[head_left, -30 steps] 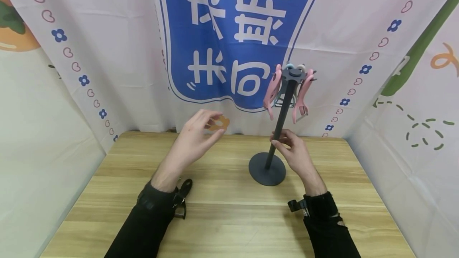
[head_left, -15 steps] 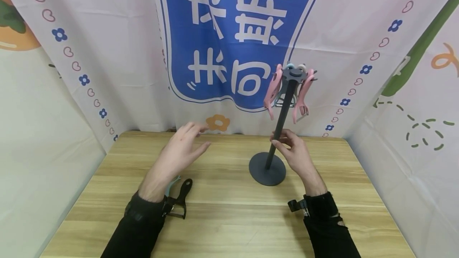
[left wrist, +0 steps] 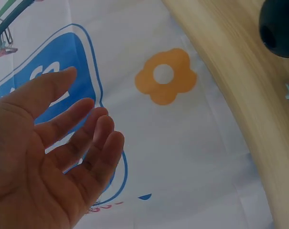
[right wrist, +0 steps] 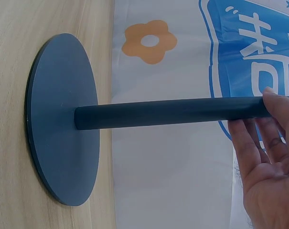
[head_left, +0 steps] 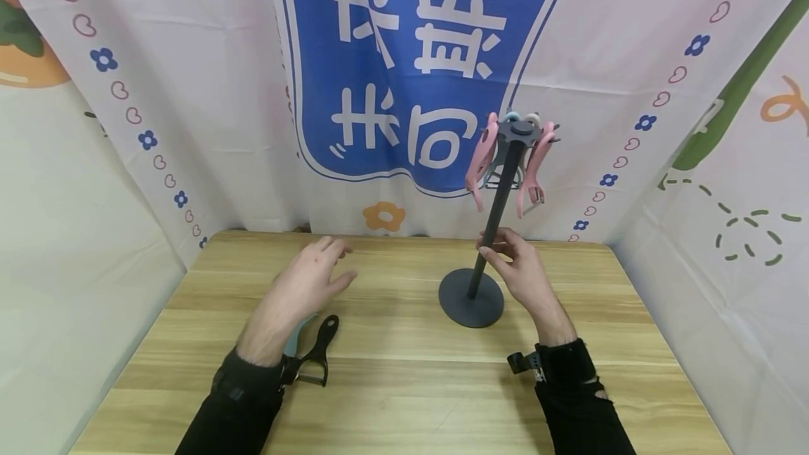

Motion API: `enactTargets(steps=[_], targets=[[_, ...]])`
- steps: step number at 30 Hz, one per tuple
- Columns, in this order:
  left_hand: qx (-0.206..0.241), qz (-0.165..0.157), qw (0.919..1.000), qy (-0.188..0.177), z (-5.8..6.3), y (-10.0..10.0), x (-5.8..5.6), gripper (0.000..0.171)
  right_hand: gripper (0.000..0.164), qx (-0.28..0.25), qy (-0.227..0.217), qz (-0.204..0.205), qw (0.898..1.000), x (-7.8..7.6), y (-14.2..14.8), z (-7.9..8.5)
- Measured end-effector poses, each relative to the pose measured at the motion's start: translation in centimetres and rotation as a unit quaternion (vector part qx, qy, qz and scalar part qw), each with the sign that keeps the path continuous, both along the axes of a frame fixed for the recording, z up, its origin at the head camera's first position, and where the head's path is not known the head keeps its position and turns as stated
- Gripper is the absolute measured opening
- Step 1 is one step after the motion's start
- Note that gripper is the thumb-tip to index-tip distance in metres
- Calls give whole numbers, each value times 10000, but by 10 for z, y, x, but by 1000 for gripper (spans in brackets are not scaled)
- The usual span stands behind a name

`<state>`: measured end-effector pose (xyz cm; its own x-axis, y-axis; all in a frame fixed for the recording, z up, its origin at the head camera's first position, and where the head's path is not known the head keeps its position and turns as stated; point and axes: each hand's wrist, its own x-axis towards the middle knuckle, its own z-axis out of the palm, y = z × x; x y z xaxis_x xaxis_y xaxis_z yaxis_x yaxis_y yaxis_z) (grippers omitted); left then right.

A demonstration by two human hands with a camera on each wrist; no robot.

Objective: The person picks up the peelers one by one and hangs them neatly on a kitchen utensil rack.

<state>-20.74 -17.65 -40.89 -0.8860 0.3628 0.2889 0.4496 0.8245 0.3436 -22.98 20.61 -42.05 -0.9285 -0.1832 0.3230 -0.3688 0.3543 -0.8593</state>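
My right hand (head_left: 523, 271) pinches the dark pole of an upright stand (right wrist: 168, 113) between thumb and fingers, above its round base. Pink peelers (head_left: 482, 156) hang from the hooks at its top, with light-blue and whitish ones partly hidden behind the pole. My left hand (head_left: 305, 281) is over the left of the table, holding nothing, its fingers loosely bent and apart from the thumb. Near that wrist lie a black peeler (head_left: 326, 334) and a light-blue peeler (head_left: 294, 341), the latter mostly covered by the forearm.
The wooden table (head_left: 404, 399) runs back to a printed curtain (head_left: 253, 125) with a blue panel close behind the stand. White cloth walls (head_left: 727, 286) flank both sides. A small black camera (head_left: 521, 362) sits on my right wrist.
My left hand has drawn back leftward and lower, away from the stand, uncovering more of the peelers on the table. The right hand and the stand have stayed put.
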Motion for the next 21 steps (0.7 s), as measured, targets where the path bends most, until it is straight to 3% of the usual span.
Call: enactTargets(steps=[12,21], targets=[[-291,178,9972,-669,-20,-4,1,45,32,13,34,17,10000,3,-1,4],[-607,368,9889,-1303,-25,-6,6,38,31,-6,-12,-9,10000,1,-1,1]])
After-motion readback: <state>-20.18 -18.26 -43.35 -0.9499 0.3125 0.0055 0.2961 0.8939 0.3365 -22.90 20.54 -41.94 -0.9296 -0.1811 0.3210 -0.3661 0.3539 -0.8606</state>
